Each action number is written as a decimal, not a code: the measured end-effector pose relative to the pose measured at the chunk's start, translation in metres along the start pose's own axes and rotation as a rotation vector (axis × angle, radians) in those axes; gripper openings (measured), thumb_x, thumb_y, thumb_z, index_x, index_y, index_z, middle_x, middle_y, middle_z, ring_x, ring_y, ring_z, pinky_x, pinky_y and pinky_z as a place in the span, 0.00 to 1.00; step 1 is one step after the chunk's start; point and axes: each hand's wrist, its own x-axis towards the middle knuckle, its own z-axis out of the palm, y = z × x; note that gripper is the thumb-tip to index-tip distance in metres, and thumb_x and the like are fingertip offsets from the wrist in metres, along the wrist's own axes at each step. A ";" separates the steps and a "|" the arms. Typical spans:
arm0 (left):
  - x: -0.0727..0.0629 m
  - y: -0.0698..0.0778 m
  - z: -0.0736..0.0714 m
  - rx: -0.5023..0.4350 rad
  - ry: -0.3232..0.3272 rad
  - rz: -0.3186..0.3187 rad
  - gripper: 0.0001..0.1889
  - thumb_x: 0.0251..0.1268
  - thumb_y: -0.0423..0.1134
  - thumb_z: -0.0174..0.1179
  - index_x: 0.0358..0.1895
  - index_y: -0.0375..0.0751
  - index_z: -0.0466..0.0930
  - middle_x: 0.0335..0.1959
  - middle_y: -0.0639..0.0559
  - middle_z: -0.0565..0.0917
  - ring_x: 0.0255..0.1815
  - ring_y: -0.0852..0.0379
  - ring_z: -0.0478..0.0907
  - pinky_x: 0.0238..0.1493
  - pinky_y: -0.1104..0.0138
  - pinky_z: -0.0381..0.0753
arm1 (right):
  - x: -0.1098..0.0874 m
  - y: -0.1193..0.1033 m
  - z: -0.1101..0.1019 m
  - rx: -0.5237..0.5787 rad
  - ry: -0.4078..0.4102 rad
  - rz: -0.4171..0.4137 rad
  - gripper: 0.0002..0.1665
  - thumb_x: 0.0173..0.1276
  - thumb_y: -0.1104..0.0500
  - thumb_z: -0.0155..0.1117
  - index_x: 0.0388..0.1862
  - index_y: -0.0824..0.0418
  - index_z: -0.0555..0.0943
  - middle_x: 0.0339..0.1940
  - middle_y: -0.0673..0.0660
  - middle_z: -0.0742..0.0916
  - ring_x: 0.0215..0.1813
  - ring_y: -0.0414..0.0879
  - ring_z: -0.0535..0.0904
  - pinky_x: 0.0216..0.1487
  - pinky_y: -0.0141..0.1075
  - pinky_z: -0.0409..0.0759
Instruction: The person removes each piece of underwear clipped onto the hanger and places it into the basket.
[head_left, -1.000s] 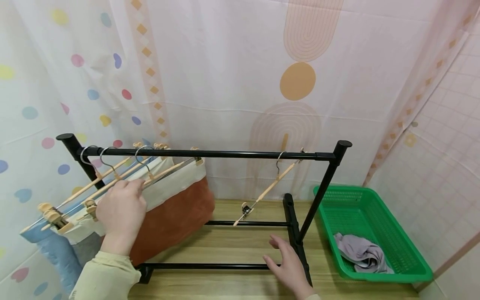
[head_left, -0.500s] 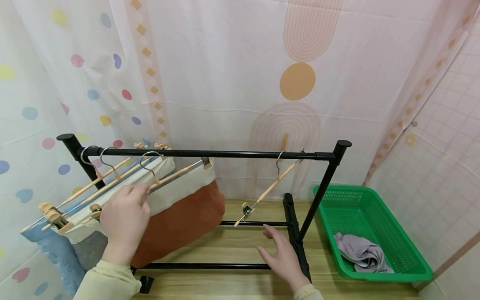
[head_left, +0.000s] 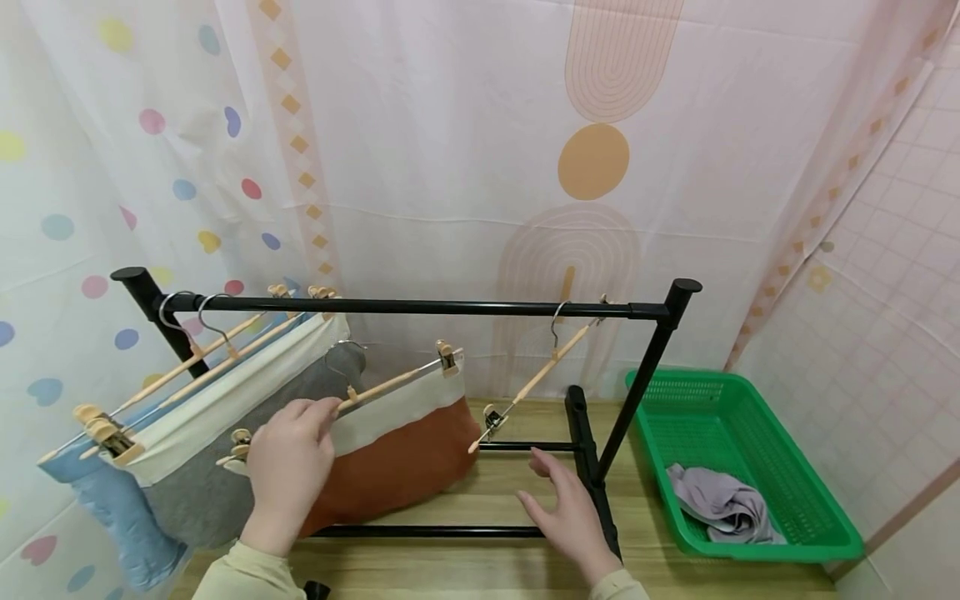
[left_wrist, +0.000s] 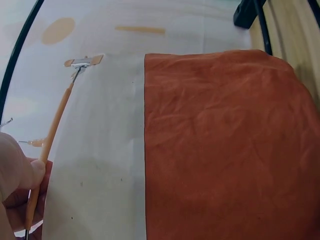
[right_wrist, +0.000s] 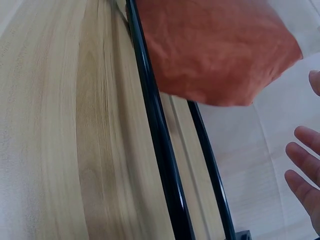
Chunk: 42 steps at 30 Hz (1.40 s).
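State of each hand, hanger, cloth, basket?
Left hand: grips front hanger
Right hand: open, empty
Front hanger: off the rail
Rust cloth: clipped to front hanger
Bare hanger: on rail
Two other hangers: on rail
Grey cloth: hanging
Blue cloth: hanging
Green basket: holds lavender cloth
Lavender cloth: crumpled

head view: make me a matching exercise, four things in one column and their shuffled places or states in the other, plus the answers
1. left hand
2. green basket
3. right hand
4. bare hanger

A. open, holding nothing
B. hooked over the top bar
C. has lilac cloth in it
D. grips the clip hanger with rust-and-cream cloth

Pairs: 1-D, 2-C, 3-A, 4-B
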 end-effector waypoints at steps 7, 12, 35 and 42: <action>-0.017 0.013 0.020 -0.032 -0.046 -0.003 0.11 0.48 0.24 0.71 0.36 0.36 0.88 0.29 0.42 0.84 0.25 0.41 0.81 0.20 0.49 0.74 | -0.006 0.008 -0.003 0.008 0.041 -0.003 0.37 0.61 0.59 0.75 0.69 0.54 0.72 0.54 0.53 0.85 0.55 0.48 0.80 0.55 0.50 0.78; -0.031 0.020 0.034 -0.059 -0.056 -0.007 0.11 0.46 0.23 0.71 0.36 0.37 0.88 0.29 0.43 0.84 0.25 0.41 0.81 0.21 0.49 0.74 | -0.007 0.013 -0.005 0.004 0.078 -0.020 0.37 0.61 0.60 0.75 0.68 0.55 0.73 0.53 0.53 0.85 0.54 0.48 0.81 0.54 0.50 0.78; -0.070 0.043 0.065 -0.149 -0.091 0.034 0.15 0.42 0.22 0.68 0.35 0.41 0.88 0.28 0.47 0.83 0.26 0.44 0.81 0.28 0.49 0.75 | -0.011 0.022 -0.017 0.059 0.135 0.020 0.35 0.62 0.63 0.73 0.68 0.62 0.72 0.52 0.59 0.84 0.54 0.54 0.81 0.53 0.55 0.78; -0.077 0.051 0.071 -0.169 -0.118 0.049 0.14 0.42 0.24 0.71 0.35 0.43 0.88 0.27 0.50 0.82 0.26 0.49 0.80 0.28 0.50 0.75 | -0.010 0.022 -0.024 0.023 0.144 0.043 0.35 0.63 0.62 0.73 0.68 0.62 0.72 0.53 0.58 0.84 0.54 0.55 0.81 0.52 0.54 0.78</action>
